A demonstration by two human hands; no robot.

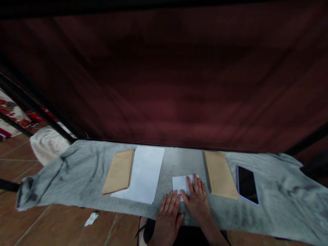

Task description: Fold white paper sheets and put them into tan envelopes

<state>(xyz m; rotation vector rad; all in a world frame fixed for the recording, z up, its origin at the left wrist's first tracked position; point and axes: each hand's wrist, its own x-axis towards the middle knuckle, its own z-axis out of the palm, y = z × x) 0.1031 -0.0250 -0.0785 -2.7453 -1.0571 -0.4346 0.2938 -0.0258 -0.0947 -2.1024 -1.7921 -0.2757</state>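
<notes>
Because the small white paper [178, 182] lies flat on the grey cloth-covered worktop [179, 162], between the large white sheets [148, 174] and the brown packet [221, 174] on the right, treat it as light and easily creased — probably thin, and stiffer wherever layers double, though any layering is too small to confirm. The right hand [197, 201] rests over its right part, fingers extended and slightly spread; the left hand [167, 213] lies at its near-left edge, fingers straight and nearly together. Neither hand pinches anything. Grip lightly at the exposed far-left corner — hard pressure may crease it.
</notes>
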